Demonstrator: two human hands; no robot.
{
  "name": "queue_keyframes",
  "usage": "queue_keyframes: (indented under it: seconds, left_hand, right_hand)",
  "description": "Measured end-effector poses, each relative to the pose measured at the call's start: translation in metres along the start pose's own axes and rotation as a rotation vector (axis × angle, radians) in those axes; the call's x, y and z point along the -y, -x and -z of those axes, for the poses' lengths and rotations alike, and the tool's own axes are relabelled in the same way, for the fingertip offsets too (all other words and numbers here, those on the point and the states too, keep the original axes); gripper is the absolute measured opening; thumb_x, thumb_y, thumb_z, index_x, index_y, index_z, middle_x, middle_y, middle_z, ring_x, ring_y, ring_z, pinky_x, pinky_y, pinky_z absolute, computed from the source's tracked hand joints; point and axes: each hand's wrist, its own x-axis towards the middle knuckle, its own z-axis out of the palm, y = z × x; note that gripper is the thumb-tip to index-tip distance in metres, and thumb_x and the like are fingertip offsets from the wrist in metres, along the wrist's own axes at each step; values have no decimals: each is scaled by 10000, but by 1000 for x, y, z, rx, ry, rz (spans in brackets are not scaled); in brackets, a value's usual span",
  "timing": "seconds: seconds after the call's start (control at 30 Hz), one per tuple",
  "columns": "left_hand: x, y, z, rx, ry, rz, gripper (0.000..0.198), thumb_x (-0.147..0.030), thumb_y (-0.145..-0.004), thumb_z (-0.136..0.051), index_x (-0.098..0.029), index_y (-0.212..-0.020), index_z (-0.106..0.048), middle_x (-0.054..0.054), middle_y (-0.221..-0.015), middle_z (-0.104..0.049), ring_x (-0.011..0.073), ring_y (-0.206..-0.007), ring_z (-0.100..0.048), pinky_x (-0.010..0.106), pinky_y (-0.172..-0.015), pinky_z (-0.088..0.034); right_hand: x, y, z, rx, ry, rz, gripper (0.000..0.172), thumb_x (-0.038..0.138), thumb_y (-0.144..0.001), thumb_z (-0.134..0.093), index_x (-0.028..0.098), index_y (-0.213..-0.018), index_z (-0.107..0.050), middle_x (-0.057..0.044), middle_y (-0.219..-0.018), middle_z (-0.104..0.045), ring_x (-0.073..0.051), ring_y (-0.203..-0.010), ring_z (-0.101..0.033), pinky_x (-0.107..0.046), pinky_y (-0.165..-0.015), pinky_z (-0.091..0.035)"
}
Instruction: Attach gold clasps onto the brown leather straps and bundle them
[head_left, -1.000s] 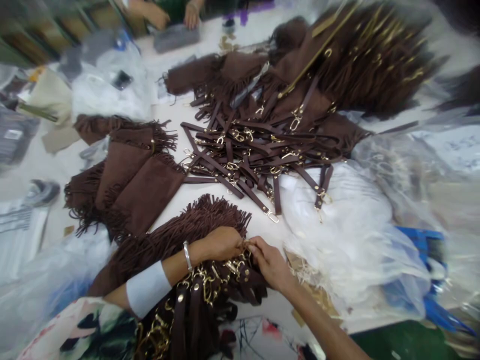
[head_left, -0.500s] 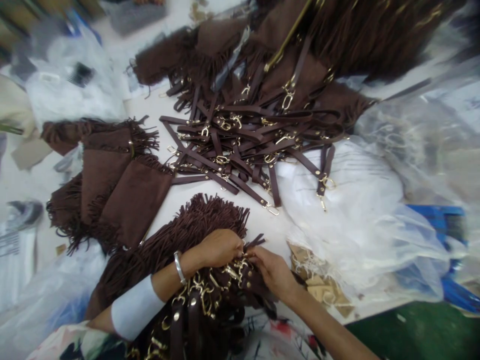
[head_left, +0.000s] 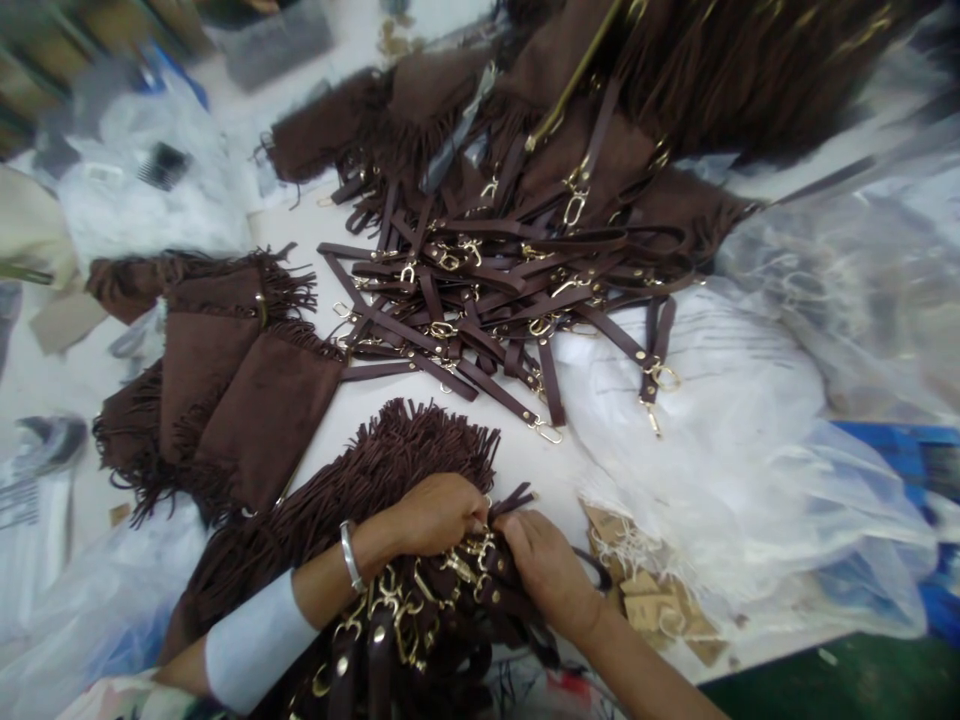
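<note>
My left hand [head_left: 442, 512], with a metal bangle at the wrist, is closed in a pinch beside gold-coloured clasps; what lies between its fingertips is hidden. Right beside it, my right hand [head_left: 551, 570] grips a dark brown leather strap [head_left: 514, 497], whose short end sticks out above the thumb. Below both hands hangs a bunch of similar straps with gold swivel clasps [head_left: 401, 605], close to my body. A thick bundle of brown suede fringe [head_left: 405, 450] lies under my left hand and forearm.
A tangled heap of brown straps with gold clasps [head_left: 480, 290] covers the table's middle. Fringed brown suede pouches [head_left: 270, 410] lie left, more at the back. Translucent plastic bags [head_left: 720, 450] spread on the right, near cardboard scraps [head_left: 664, 610]. The table edge runs lower right.
The view has shifted slightly, so things sit a little lower. My right hand has turned and closed more tightly round the strap. My left hand keeps its pinch.
</note>
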Motion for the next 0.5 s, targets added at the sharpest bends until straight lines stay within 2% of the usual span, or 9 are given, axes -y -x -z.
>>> queue_keyframes:
  seconds: [0.13, 0.33, 0.4, 0.5]
  left_hand:
    - [2, -1, -1, 10, 9, 2, 122, -193, -842, -614, -228, -780, -713, -8, -782, -729, 160, -751, -633, 232, -679, -398]
    - [0, 0, 2, 15, -8, 13, 106, -202, -855, -624, -218, -787, -704, -3, -811, -730, 168, -775, -634, 235, -677, -392]
    - [-2, 1, 4, 14, -1, -5, 137, -218, -889, -596, -214, -796, -697, -7, -829, -730, 163, -782, -639, 234, -680, -396]
    - [-6, 4, 8, -1, -24, -36, 315, -330, -974, -506, -200, -741, -674, -6, -768, -706, 159, -730, -621, 252, -663, -396]
  right_hand:
    - [-2, -7, 1, 44, 63, -4, 179, 15, -842, -625, 148, -950, -572, -74, -886, -637, -257, -827, -581, -385, -764, -491]
    - [-3, -6, 8, 91, 120, -53, 185, 11, -853, -593, 157, -966, -578, -72, -861, -647, -261, -783, -602, -373, -699, -480]
    - [2, 2, 14, 87, 64, -99, 228, 10, -867, -571, 170, -1028, -561, -59, -902, -649, -241, -816, -610, -347, -722, -479]
    - [16, 19, 22, 61, -169, -174, 231, 52, -932, -481, 203, -1102, -523, -46, -955, -633, -212, -866, -608, -317, -757, -474]
